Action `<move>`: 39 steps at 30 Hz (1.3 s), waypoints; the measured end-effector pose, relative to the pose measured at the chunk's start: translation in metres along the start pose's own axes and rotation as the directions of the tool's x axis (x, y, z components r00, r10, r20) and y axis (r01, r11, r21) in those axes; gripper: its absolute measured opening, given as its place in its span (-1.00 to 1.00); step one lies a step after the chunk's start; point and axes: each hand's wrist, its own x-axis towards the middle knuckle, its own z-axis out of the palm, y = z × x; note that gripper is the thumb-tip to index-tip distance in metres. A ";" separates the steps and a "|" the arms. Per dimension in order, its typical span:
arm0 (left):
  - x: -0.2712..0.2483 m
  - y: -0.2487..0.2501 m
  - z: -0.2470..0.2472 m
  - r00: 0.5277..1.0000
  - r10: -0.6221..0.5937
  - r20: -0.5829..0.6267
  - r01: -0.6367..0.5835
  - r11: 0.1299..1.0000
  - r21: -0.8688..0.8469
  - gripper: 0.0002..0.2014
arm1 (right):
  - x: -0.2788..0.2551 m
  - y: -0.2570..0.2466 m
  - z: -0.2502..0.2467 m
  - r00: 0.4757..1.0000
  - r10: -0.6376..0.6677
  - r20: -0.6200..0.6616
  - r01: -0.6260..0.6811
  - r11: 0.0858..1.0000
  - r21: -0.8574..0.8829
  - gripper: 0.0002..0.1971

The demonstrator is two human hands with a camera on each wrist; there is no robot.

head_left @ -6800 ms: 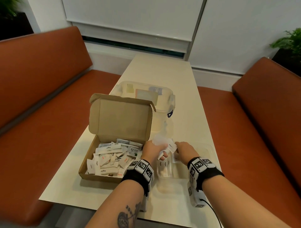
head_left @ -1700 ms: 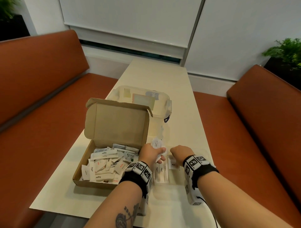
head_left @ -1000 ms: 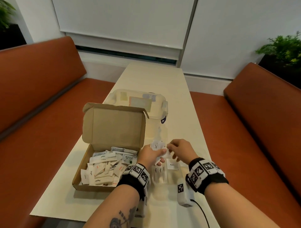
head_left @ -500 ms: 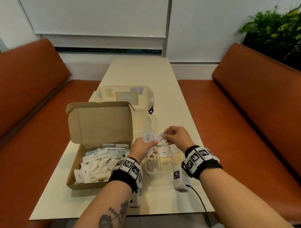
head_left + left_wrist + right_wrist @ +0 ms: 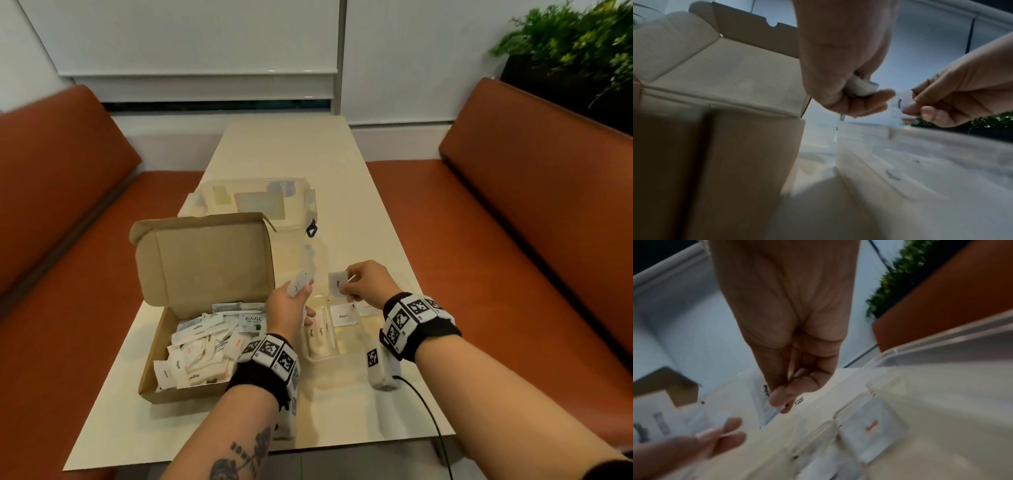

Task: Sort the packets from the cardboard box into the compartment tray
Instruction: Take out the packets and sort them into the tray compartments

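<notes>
An open cardboard box [image 5: 178, 346] full of several white packets sits left of a clear compartment tray [image 5: 346, 356]. My right hand [image 5: 349, 291] pinches a square white pepper packet [image 5: 338, 282] above the tray; the same packet [image 5: 760, 395] shows blurred in the right wrist view. My left hand [image 5: 299, 301] holds a small bunch of white packets [image 5: 298, 283] next to the box; the bunch [image 5: 861, 89] shows curled in the fingers. In the tray lie sugar sticks [image 5: 317, 337], a pepper packet [image 5: 343, 315] and a red-lettered packet [image 5: 872, 428].
A clear lidded plastic tub [image 5: 253, 202] stands behind the box's raised lid [image 5: 209, 260]. The cream table [image 5: 298, 150] runs between two orange benches [image 5: 513, 246]. A plant [image 5: 575, 44] stands at the back right. A cable [image 5: 428, 414] trails from my right wrist.
My hands have drawn apart: the right hand has pulled one pepper packet away from the bunch in the left hand. The head view has swung toward the right.
</notes>
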 end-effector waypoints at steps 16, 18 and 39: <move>0.015 0.009 0.002 0.997 -0.076 0.012 0.069 0.950 0.305 -0.82 | 0.014 -0.009 0.017 0.956 0.046 0.289 0.177 0.696 -0.696 -0.83; 0.014 0.010 0.003 0.996 -0.087 0.009 0.081 0.952 0.295 -0.83 | 0.016 -0.009 0.020 0.948 0.067 0.312 0.186 0.679 -0.710 -0.82; 0.004 0.007 0.006 0.989 -0.036 -0.147 0.102 0.874 0.475 -0.76 | 0.023 -0.014 0.030 0.932 0.041 0.360 0.269 0.586 -0.764 -0.80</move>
